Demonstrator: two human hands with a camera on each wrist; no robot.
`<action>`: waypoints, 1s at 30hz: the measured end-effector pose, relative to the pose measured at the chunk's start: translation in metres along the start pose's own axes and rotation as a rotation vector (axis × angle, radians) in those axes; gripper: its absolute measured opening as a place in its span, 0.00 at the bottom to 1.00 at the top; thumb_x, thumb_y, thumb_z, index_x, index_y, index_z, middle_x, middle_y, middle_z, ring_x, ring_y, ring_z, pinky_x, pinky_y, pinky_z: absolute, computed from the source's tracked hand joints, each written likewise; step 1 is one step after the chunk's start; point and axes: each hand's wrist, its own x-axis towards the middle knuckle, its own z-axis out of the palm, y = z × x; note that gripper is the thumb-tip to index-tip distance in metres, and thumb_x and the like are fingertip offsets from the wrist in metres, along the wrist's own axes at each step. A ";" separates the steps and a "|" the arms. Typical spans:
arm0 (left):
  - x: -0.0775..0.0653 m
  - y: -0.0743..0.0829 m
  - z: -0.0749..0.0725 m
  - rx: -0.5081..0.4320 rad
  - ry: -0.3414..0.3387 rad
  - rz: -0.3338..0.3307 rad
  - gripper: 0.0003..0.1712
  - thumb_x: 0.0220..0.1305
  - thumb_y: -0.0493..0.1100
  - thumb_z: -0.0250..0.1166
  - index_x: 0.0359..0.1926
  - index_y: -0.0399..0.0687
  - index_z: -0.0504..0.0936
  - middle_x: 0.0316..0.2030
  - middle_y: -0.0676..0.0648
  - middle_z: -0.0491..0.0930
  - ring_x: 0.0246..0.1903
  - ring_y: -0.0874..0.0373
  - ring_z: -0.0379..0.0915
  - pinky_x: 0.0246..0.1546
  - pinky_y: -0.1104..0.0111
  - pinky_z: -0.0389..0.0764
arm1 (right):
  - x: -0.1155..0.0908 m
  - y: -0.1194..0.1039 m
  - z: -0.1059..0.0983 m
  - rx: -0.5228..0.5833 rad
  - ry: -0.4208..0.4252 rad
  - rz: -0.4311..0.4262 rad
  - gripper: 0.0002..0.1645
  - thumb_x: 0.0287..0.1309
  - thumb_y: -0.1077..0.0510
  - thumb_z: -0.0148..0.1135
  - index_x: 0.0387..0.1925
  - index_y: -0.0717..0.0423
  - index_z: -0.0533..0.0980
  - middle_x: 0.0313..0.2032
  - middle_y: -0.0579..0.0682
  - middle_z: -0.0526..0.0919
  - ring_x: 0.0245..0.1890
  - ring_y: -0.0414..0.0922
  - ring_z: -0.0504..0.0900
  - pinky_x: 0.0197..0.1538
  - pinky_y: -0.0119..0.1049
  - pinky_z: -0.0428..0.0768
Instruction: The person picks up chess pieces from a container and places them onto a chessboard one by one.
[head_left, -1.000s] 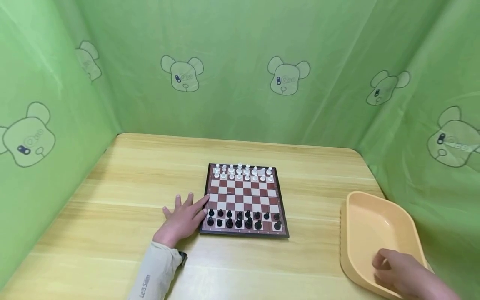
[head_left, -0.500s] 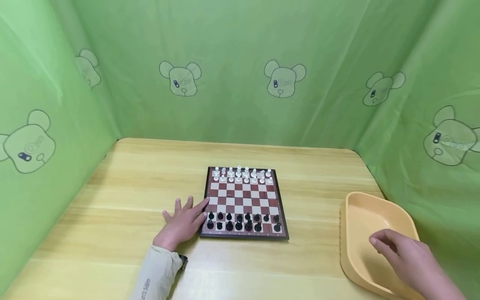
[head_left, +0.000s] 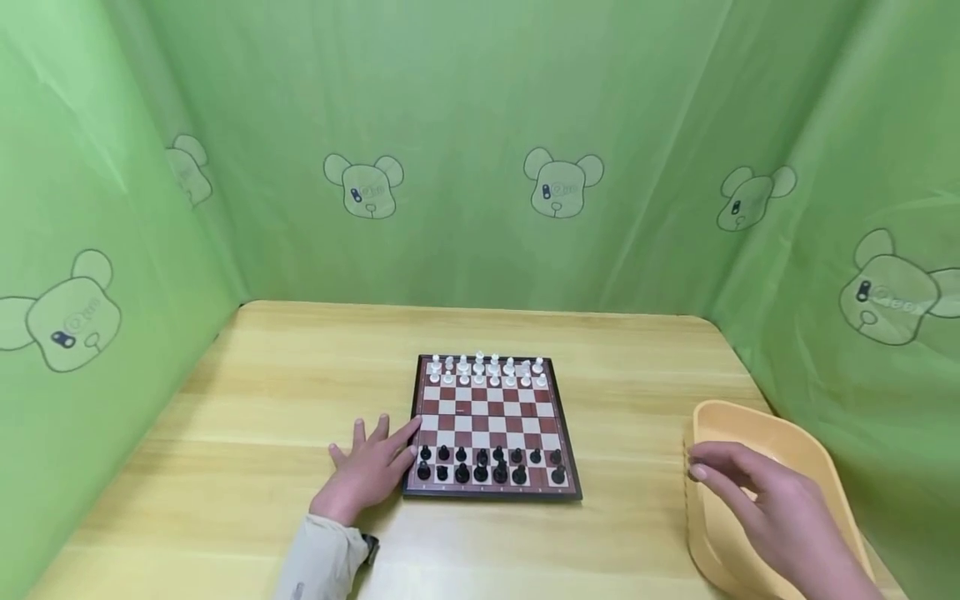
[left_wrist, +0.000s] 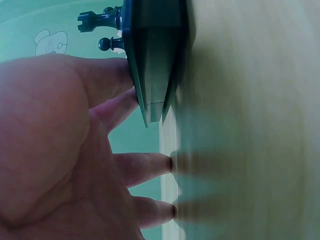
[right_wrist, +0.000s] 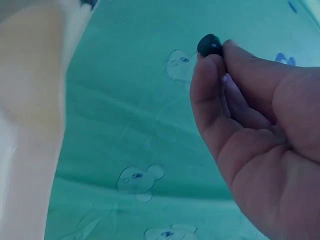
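My right hand (head_left: pixel 776 508) hovers over the left side of the yellow tray (head_left: pixel 701 521). Thumb and fingers pinch a small black chess piece (right_wrist: pixel 209 45); only its rounded dark end shows in the right wrist view, so its kind cannot be told. On the table lies a chessboard (head_left: pixel 489 423). White chessmen (head_left: pixel 479 365) fill its two far rows, and black chessmen (head_left: pixel 481 473) stand in the two near rows, with one bare square in the nearest row at right. The left hand (head_left: pixel 363 471), fingers spread, touches the board's left edge; two fingertips press the table in the left wrist view.
Wooden table (head_left: pixel 285 392) lies under everything, bounded by green cloth walls (head_left: pixel 465 100) printed with bear heads at the back and sides. The tray's raised rim stands close to the right wall, some way right of the board.
My right hand has risen out of the tray and moved left toward its near-side rim, with the piece now visible. The left hand keeps its place at the board. The head view has tilted up slightly.
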 end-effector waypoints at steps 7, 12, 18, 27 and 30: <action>-0.004 0.001 0.004 -0.018 -0.001 0.000 0.29 0.81 0.55 0.50 0.79 0.64 0.63 0.78 0.30 0.52 0.75 0.20 0.34 0.60 0.18 0.28 | 0.013 -0.025 0.007 0.063 0.049 -0.071 0.24 0.48 0.73 0.76 0.44 0.48 0.85 0.34 0.36 0.87 0.38 0.20 0.78 0.34 0.16 0.76; -0.003 0.001 0.003 -0.021 0.002 0.008 0.30 0.82 0.55 0.50 0.80 0.64 0.63 0.78 0.29 0.52 0.75 0.19 0.34 0.60 0.18 0.28 | 0.024 -0.041 0.012 0.123 0.079 -0.021 0.23 0.49 0.72 0.76 0.42 0.45 0.85 0.32 0.35 0.85 0.35 0.24 0.78 0.32 0.18 0.74; -0.002 0.001 -0.001 -0.012 0.000 0.008 0.30 0.82 0.55 0.50 0.80 0.63 0.62 0.78 0.29 0.51 0.75 0.19 0.33 0.60 0.18 0.28 | 0.050 -0.053 0.021 0.263 0.176 -0.198 0.17 0.46 0.73 0.72 0.40 0.58 0.85 0.33 0.45 0.86 0.37 0.30 0.81 0.47 0.17 0.78; -0.002 0.001 -0.003 -0.009 -0.003 0.006 0.30 0.82 0.55 0.49 0.80 0.63 0.62 0.78 0.29 0.51 0.75 0.19 0.33 0.60 0.18 0.28 | 0.087 -0.073 0.029 0.533 0.306 -0.394 0.08 0.53 0.76 0.69 0.37 0.78 0.81 0.35 0.59 0.86 0.38 0.38 0.83 0.50 0.25 0.83; -0.002 0.001 -0.002 -0.008 -0.003 0.006 0.30 0.82 0.55 0.49 0.80 0.63 0.62 0.78 0.29 0.51 0.75 0.19 0.32 0.60 0.18 0.28 | 0.094 -0.079 0.035 0.565 0.317 -0.421 0.10 0.58 0.72 0.70 0.37 0.80 0.80 0.35 0.61 0.86 0.39 0.39 0.84 0.50 0.26 0.83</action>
